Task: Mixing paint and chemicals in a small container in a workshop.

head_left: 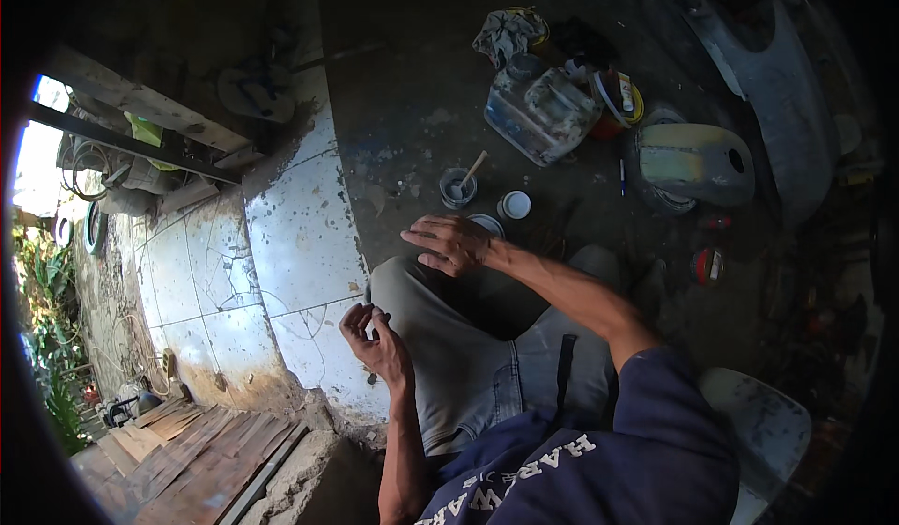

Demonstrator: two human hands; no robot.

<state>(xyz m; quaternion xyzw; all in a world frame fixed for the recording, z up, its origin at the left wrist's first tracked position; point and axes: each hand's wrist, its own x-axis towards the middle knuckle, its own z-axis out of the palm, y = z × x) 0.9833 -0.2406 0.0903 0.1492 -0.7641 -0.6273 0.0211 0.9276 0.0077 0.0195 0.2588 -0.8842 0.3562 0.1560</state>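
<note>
My right hand (pixel 449 242) is held over my left knee, palm down, fingers stretched and apart, with nothing seen in it. Just beyond it is a round white-rimmed container (pixel 485 225), partly hidden by the hand. My left hand (pixel 376 342) is raised beside my left thigh, fingers curled in toward the thumb; whatever may be between them is too small to make out. Farther off, a clear cup (pixel 455 193) of greyish material has a wooden stick (pixel 475 165) leaning in it. To its right stands a small white tub (pixel 515 205).
A paint-stained jerrycan (pixel 543 113) stands ahead, near a crumpled grey cloth (pixel 506 36). Rightward are a blue pen (pixel 622 178), a rounded yellow-grey shell (pixel 688 162) with a dark hole, and a large grey panel (pixel 796 113). Cracked white tiles (pixel 300 216) and wooden boards (pixel 178 459) lie left.
</note>
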